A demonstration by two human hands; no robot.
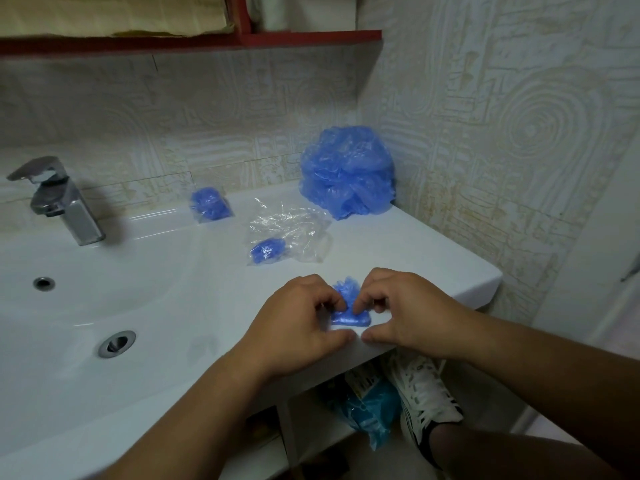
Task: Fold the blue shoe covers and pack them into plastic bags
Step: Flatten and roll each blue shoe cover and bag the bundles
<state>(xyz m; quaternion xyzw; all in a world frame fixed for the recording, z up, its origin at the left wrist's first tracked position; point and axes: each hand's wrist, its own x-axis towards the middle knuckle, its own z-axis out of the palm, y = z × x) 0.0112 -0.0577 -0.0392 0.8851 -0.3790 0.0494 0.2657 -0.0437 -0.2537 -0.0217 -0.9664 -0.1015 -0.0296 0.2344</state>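
Shoe cover [349, 318] is pinched by fingers of both the left hand [298, 320] and the right hand [405, 315] mid-fold on the bench [433, 258]; probably a clear bag [291, 233] is needed next.

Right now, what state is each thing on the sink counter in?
Shoe cover: partly folded, pressed on the counter by both hands.
Left hand: pinching the cover.
Right hand: pinching the cover.
Loose pile: unfolded, against the wall.
Small packet: filled.
Clear bags: crumpled; one holds a folded cover.
Faucet: no water running.
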